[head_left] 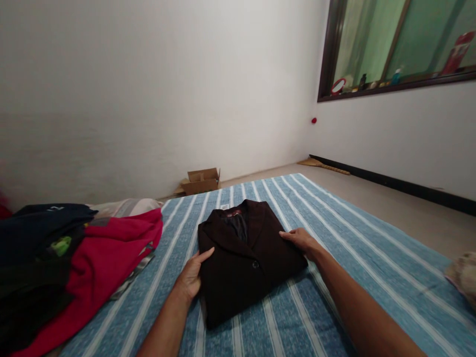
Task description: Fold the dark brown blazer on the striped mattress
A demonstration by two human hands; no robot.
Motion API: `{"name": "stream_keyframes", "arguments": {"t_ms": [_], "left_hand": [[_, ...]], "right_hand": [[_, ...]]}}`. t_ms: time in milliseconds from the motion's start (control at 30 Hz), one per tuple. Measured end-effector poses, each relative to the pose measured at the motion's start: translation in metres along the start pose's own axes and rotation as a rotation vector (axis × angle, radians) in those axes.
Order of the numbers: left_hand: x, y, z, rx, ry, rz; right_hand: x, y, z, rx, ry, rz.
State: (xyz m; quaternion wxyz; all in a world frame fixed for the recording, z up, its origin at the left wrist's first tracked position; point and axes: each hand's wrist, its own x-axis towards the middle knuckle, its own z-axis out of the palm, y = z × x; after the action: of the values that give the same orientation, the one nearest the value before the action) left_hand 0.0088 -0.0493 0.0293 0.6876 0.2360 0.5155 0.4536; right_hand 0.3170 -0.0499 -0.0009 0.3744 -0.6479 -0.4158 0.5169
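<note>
Both grips lie wide and flat: left hand (192,275) and right hand (302,241) brace opposite edges of the folded dark jacket (245,258), keeping the fold square

Two bare forearms, no sleeves in view, no watch, rings or bands visible, left hand (191,277) with short nails, right hand (302,241) likewise bare, slender wrists

Both forearms reach from the lower frame toward the centre, left hand (192,275) and right hand (300,241) flat, fingers extended.
</note>
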Motion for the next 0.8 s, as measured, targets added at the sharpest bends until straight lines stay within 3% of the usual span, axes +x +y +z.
{"name": "stream_keyframes", "arguments": {"t_ms": [267, 600, 800], "left_hand": [[0.015, 0.011, 0.001, 0.023, -0.012, 0.036], [0.013, 0.014, 0.002, 0.11, -0.049, 0.151], [0.011, 0.026, 0.011, 0.203, -0.01, 0.221]], "right_hand": [[0.039, -0.024, 0.01, 0.179, -0.154, 0.021], [0.041, -0.034, 0.019, 0.225, -0.237, -0.166], [0.031, -0.06, 0.02, 0.209, -0.261, -0.207]]}}
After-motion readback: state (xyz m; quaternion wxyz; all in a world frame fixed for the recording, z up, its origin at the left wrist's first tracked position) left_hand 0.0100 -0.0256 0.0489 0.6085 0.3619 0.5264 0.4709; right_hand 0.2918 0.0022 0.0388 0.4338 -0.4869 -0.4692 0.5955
